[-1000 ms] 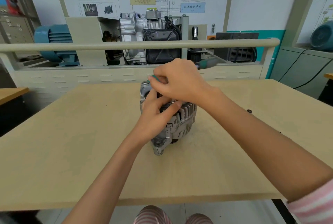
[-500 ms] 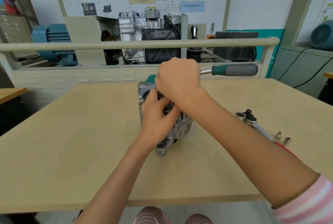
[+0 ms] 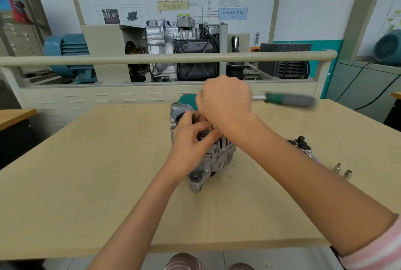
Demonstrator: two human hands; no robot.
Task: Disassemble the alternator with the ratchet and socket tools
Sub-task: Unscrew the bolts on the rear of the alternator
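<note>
A silver alternator (image 3: 219, 157) stands on the wooden table (image 3: 97, 172) at its middle. My left hand (image 3: 191, 139) grips the alternator's top from the near side, fingers curled over the housing. My right hand (image 3: 223, 100) is closed around the head end of a ratchet (image 3: 288, 98) above the alternator. The ratchet's green and grey handle sticks out to the right and is blurred. The socket and the fastener under my right hand are hidden.
A second ratchet (image 3: 303, 147) lies on the table to the right of the alternator, with two small sockets (image 3: 342, 171) beyond it. A beige rail (image 3: 108, 59) and an engine display stand behind the table's far edge.
The ratchet handle swung out from behind my right hand to point right, then dropped slightly. The view shifted, bringing the second ratchet and sockets into sight. My left hand stayed on the alternator.
</note>
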